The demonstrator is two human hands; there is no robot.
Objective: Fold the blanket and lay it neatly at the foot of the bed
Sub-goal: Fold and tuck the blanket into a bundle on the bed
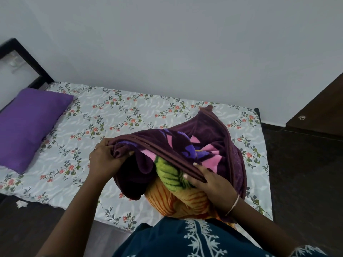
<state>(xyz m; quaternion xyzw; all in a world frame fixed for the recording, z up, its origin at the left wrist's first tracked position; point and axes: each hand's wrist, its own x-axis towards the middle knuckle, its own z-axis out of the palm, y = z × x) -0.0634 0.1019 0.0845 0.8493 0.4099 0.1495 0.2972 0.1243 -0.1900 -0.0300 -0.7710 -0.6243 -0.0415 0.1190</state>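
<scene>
The bed with a white sheet printed with small red flowers (130, 115) fills the middle of the view, against a pale wall. On it, toward the right end, one thick plush blanket, dark maroon with pink, purple, green and orange pattern (213, 138), is bunched and partly lifted. One purple rectangular pillow (31, 123) lies at the left end. Two bare arms reach forward from below. The left hand (105, 158) is bent at the wrist, its fingers closed around the blanket's bound edge. The right hand (209, 180) pinches the same edge between thumb and fingers. One thin bangle (233, 205) circles the right wrist.
</scene>
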